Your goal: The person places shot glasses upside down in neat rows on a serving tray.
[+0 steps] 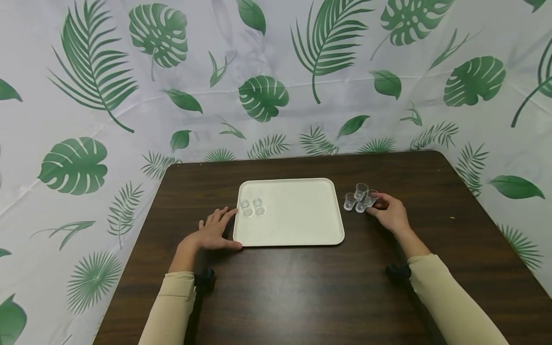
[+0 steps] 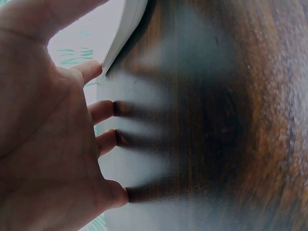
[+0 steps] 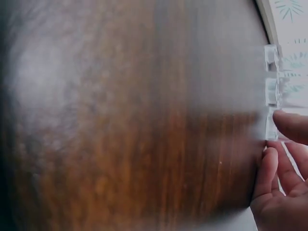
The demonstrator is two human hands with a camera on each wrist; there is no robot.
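Six small clear cups stand in two groups: a pair on a cream tray [image 1: 302, 213] and a cluster of four on the dark desk [image 1: 293, 297] just beyond the tray's right edge. The pair, the near-left cup [image 1: 247, 211] and its neighbour [image 1: 259, 209], sit side by side in the tray's left part, the pale surface showing through their walls. In the cluster, the back cup [image 1: 361, 189], the left cup [image 1: 350, 201] and the front cup [image 1: 360, 207] crowd close to the right-hand cup [image 1: 372, 197], wide rims up. Whether any cup holds liquid is too small to tell.

The right hand [image 1: 391, 214] pinches that right-hand cup, its fingers nearly closed with the thumb to one side; whether the cup is lifted I cannot tell. The left hand [image 1: 213, 235] is spread wide and grips nothing, its forefinger and thumb touching the tray's left side and near corner, while its other fingers [image 2: 102, 111] rest on the desk.
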